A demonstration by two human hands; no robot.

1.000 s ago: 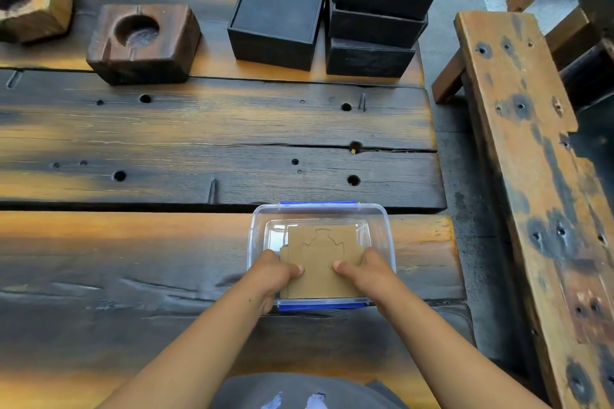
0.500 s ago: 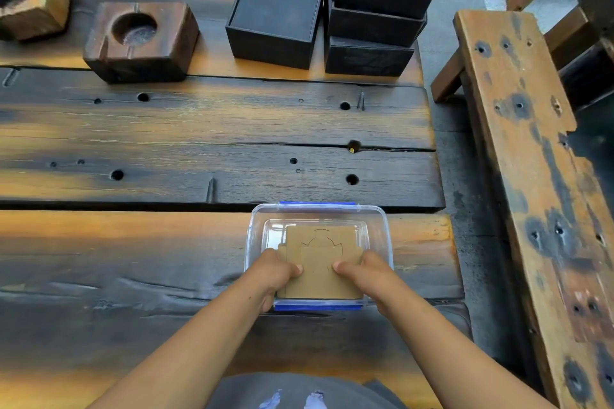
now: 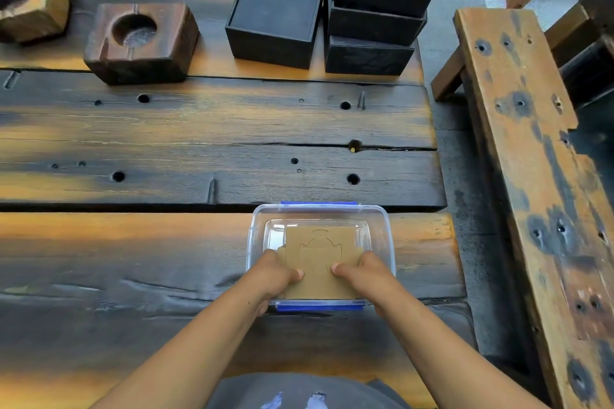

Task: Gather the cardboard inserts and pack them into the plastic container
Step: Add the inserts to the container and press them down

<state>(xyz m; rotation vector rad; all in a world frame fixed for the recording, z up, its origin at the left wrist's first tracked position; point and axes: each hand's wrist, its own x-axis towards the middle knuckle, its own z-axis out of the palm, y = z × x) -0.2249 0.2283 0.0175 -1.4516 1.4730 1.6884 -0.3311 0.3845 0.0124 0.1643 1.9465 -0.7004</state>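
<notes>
A clear rectangular plastic container [image 3: 388, 242] with blue clips on its far and near rims stands on the weathered wooden counter [image 3: 199, 136], just in front of the person. Flat brown cardboard inserts [image 3: 320, 252], scored with curved cut lines, sit over the container's opening, their near edge reaching its near rim; whether they rest on its bottom cannot be told. The left hand [image 3: 277, 274] grips the inserts' left edge and the right hand [image 3: 363, 272] grips the right edge, each with the thumb on top and the fingers curled under. Well beyond the container stand black square boxes [image 3: 275, 10], and beyond it to the left a dark wooden block [image 3: 139, 43] with a round hollow.
</notes>
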